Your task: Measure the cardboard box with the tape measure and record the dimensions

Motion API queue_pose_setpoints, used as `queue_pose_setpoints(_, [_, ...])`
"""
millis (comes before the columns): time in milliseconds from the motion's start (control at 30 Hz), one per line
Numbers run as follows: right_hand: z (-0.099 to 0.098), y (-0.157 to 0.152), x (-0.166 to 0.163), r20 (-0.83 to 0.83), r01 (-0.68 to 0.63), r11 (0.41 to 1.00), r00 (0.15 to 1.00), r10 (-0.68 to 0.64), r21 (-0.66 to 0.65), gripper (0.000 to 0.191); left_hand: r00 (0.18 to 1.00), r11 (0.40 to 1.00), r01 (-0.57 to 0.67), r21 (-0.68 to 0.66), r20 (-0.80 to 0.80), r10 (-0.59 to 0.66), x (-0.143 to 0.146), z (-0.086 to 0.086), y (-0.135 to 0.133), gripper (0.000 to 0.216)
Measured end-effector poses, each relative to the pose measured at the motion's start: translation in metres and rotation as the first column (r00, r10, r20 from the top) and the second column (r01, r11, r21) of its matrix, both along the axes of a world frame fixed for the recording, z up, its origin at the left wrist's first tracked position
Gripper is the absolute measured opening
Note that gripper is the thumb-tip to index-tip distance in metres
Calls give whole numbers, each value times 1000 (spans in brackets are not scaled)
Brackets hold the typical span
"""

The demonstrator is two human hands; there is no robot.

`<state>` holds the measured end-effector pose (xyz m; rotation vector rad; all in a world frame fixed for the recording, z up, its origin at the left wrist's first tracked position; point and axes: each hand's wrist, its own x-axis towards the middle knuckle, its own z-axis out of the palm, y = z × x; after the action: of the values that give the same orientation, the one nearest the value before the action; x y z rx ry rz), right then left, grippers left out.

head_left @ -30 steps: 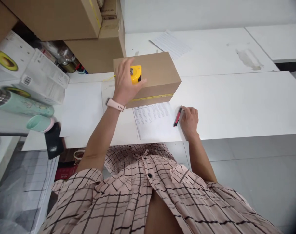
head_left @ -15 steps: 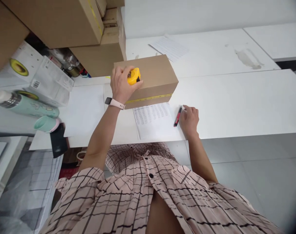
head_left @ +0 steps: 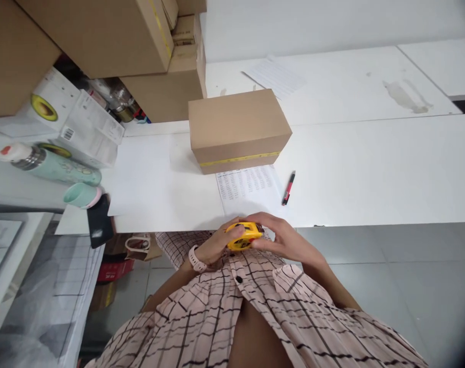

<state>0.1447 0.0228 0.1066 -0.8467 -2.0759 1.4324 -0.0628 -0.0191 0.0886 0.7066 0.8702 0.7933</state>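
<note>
Close to my body, at the table's front edge, my left hand (head_left: 213, 247) is wrapped round a yellow tape measure (head_left: 243, 237). From the other side my right hand (head_left: 286, 237) has its thumb and fingers at the right end of the case, by the tape's mouth. No drawn-out tape shows. Beyond both hands, a printed sheet (head_left: 248, 189) lies on the table, and a closed cardboard box (head_left: 240, 120) with a yellow strip along its front side covers the sheet's far edge. A red and black pen (head_left: 288, 188) lies right of the sheet.
Large cardboard boxes (head_left: 102, 41) are stacked at the far left. Near them are white avocado-print cartons (head_left: 87, 122), a mint flask (head_left: 60, 166), its cup (head_left: 81, 195) and a black phone (head_left: 100, 222). Blank paper (head_left: 140, 174) and another printed sheet (head_left: 273, 74) lie on the white table (head_left: 370, 168).
My left hand has brought the tape measure from the box top down to the table's front edge. My right hand has left the pen's side and come to the tape measure.
</note>
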Motion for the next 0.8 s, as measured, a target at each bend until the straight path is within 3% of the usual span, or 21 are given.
queue_pose_setpoints(133, [-13, -5, -7, 39, 38, 999, 998, -38, 8, 39, 990, 968, -113, -225, 57, 129, -7, -13, -12, 53])
queue_pose_setpoints(267, [-15, -2, -17, 36, 103, 994, 994, -105, 47, 38, 982, 959, -125, -254, 108, 156, -10, -16, -7, 51])
queue_pose_setpoints(400, [-13, 4, -24, 2, 142, 987, 990, -142, 77, 41, 979, 984, -106, -140, 159, 128, -12, -13, 2, 52])
queue_pose_setpoints(533, [-16, 6, -28, -7, 206, 978, 978, -206, -1, 45, 984, 990, -143, -19, 108, 144, -13, -12, 3, 52])
queue_pose_setpoints(667, [-18, 6, -27, 0, 284, 947, 958, -287, -148, 45, 967, 968, -145, 207, -178, 182, -18, -9, 3, 49])
queue_pose_setpoints(800, [-14, 6, -30, -40, 337, 882, 928, -370, -330, 34, 899, 951, -68, 302, -395, 190, -25, -3, 6, 54])
